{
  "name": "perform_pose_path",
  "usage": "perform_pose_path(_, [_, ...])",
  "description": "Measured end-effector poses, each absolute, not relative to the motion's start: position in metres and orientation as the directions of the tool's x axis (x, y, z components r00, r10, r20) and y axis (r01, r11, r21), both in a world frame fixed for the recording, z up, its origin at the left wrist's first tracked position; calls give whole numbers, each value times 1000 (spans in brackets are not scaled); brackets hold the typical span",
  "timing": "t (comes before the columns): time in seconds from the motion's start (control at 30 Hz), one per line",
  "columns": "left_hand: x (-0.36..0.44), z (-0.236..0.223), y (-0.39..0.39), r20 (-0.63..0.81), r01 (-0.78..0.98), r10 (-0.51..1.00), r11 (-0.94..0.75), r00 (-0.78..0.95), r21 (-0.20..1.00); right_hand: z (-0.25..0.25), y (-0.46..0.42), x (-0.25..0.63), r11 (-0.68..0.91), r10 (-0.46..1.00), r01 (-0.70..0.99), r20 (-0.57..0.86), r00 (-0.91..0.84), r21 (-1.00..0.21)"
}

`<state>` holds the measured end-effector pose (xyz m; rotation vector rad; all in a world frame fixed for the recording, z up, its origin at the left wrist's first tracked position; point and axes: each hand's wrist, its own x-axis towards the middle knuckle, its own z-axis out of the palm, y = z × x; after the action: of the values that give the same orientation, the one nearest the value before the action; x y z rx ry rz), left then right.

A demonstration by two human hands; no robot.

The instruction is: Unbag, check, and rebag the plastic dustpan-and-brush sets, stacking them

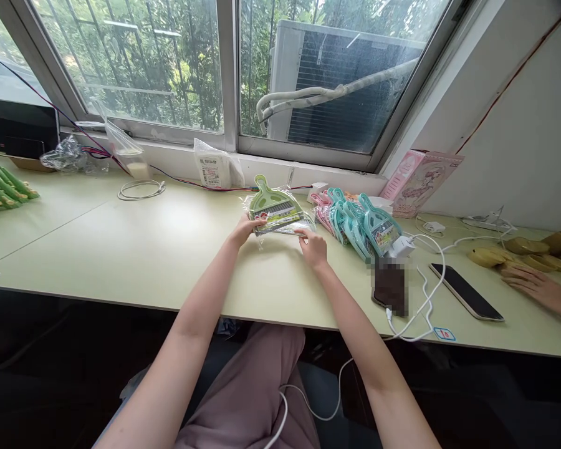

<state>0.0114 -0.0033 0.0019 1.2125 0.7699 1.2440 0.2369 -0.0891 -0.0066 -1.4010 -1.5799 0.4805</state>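
A green mini dustpan set (272, 204), wrapped in clear plastic with a printed label, is held just over the table in front of me. My left hand (246, 229) grips its left edge, thumb across the front. At the lower right corner, the fingers of my right hand (313, 247) pinch the clear wrapping. Close to my right hand lies a row of similar wrapped teal dustpan sets (376, 226), overlapping one another. Pink dustpan sets (323, 209) sit at the row's left end.
Right of the row are a charger (402, 246), looping white cables, a blurred phone (389, 290) and a second phone (467, 292). Another person's hand (537, 284) rests by yellowish items (489, 255). A pink box (418, 184) leans at the wall; a coiled cable (141, 189) lies left.
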Motion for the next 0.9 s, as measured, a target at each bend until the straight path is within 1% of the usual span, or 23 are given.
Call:
perform_pose_path(0.03, [5,2,-2,152,-282,963,-85,223,956,-6,-90,238,327,867,669,493,67,-667])
perform_pose_path(0.07, [-1,1,-2,133,-280,962,-64,238,958,-6,-90,240,363,818,753,574,23,-548])
perform_pose_path(0.13, [-10,-1,0,90,-264,956,-14,279,965,-5,-90,245,396,751,842,657,-68,-366])
perform_pose_path(0.17, [-12,-3,1,66,-254,949,15,308,967,-5,-89,248,402,731,862,675,-98,-309])
perform_pose_path(0.23, [-11,-5,2,21,-233,932,69,361,970,-5,-88,252,403,708,878,696,-120,-259])
perform_pose_path(0.33, [-4,-7,2,-7,-224,920,103,393,969,-4,-85,255,412,693,864,715,-91,-290])
perform_pose_path(0.5, [0,-6,-1,-27,-248,907,144,421,958,-1,-85,252,475,665,768,747,7,-430])
perform_pose_path(0.63, [-2,-8,1,-29,-243,884,160,467,957,3,-86,250,492,691,683,719,71,-540])
perform_pose_path(0.73, [-3,-9,3,-58,-204,870,178,489,963,5,-87,250,492,700,656,708,93,-573])
perform_pose_path(0.9, [-1,-6,-1,-126,-118,846,217,517,969,4,-86,248,495,680,640,720,137,-588])
